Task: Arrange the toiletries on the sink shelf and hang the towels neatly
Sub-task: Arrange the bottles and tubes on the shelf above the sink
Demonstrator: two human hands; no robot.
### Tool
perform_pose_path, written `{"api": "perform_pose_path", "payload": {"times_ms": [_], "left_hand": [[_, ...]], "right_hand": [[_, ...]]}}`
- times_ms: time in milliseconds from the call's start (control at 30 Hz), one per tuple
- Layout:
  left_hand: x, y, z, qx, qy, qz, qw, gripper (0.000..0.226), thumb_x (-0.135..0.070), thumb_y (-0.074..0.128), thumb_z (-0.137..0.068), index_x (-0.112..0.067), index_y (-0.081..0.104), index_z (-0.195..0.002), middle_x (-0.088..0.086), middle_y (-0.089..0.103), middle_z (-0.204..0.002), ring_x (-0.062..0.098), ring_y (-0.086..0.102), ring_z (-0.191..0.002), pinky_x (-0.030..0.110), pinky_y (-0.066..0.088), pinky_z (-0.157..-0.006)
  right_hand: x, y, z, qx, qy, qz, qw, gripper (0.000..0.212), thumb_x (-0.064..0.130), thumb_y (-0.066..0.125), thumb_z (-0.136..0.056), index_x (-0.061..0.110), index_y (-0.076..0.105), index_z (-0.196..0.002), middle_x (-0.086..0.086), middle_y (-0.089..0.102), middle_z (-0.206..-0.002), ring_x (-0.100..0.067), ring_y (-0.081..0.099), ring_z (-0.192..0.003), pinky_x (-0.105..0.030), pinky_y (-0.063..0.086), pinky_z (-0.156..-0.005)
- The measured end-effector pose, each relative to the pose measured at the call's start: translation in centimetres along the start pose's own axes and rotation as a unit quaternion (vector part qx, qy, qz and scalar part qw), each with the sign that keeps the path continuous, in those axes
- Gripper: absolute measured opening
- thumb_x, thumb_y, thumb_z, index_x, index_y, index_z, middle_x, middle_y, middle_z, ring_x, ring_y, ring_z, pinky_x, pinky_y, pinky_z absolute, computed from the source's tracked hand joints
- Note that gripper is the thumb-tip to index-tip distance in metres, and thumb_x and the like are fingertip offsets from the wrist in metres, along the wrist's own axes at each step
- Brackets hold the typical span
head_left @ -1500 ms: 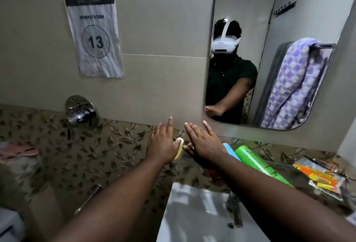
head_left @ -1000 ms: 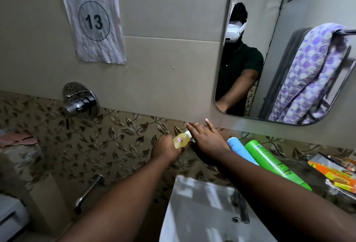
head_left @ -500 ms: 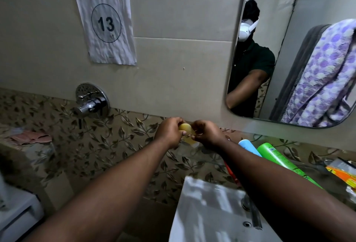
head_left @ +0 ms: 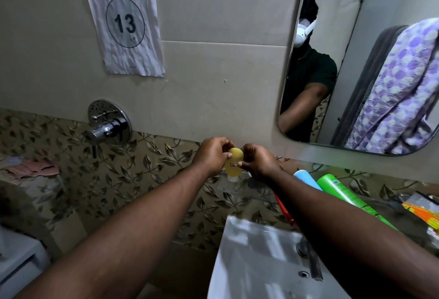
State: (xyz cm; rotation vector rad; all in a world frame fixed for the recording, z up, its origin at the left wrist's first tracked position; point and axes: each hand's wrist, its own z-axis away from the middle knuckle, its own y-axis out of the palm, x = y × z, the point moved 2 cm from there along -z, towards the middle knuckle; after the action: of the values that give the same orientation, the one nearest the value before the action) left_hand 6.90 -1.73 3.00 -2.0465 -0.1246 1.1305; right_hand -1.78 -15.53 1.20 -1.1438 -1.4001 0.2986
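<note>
Both arms reached fwd, hands meeting near frame centre. L hand (head_left: 211, 156) and R hand (head_left: 259, 163) pinched a small yellow bottle (head_left: 234, 162) btwn curled fingers & thumbs, L at its 9 o'clock, R at its 3. Bottle stood cap-down just over the glass shelf (head_left: 240, 185); contact unclear. Blue tube (head_left: 306, 180) and green tube (head_left: 342, 194) lay at 4 o'clock of the hands. White sink (head_left: 261, 263) at 6. Mirror (head_left: 332, 1) at 1 o'clock showed a purple towel (head_left: 399, 89). Chrome wall valve (head_left: 108, 125) at 9.

A bottle (head_left: 234, 162) between left hand (head_left: 210, 156) and right hand (head_left: 260, 164); tubes (head_left: 337, 191) lie to its right, sink (head_left: 249, 263) below, mirror (head_left: 356, 61) above.
</note>
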Motion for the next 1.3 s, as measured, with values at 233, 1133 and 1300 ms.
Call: {"api": "perform_pose_path", "payload": {"times_ms": [233,1133,1300], "left_hand": [[0.4,-0.4,0.4,0.004,0.002,0.005,1.0,0.043,-0.013,0.08,-0.084,-0.024,0.068,-0.125,-0.003,0.074,-0.113,0.012,0.069,-0.099,0.035,0.06,-0.09],[-1.4,-2.5,3.3,-0.139,0.115,-0.15,0.972,0.035,-0.027,0.07,-0.09,-0.028,0.063,-0.124,-0.004,0.062,-0.125,0.019,0.053,-0.119,0.035,0.049,-0.093],[-2.6,-1.5,2.7,-0.113,0.147,-0.175,0.967,0.027,-0.027,0.069,-0.088,-0.03,0.067,-0.115,-0.006,0.065,-0.118,0.02,0.053,-0.117,0.034,0.042,-0.097]], "right_hand": [[0.2,-3.2,-0.2,0.048,-0.013,0.088,0.995,0.033,0.006,0.078,-0.08,0.018,0.072,-0.11,-0.002,0.077,-0.104,-0.017,0.071,-0.095,-0.022,0.051,-0.075],[-1.6,-3.5,2.0,0.057,-0.045,0.165,0.984,0.016,0.035,0.067,-0.091,0.025,0.055,-0.097,-0.001,0.061,-0.091,-0.024,0.057,-0.084,-0.031,0.037,-0.068],[-2.2,-4.2,1.8,0.045,-0.019,0.055,0.997,0.023,0.027,0.074,-0.087,0.009,0.061,-0.09,-0.006,0.06,-0.079,-0.025,0.054,-0.074,-0.034,0.042,-0.065]]}}
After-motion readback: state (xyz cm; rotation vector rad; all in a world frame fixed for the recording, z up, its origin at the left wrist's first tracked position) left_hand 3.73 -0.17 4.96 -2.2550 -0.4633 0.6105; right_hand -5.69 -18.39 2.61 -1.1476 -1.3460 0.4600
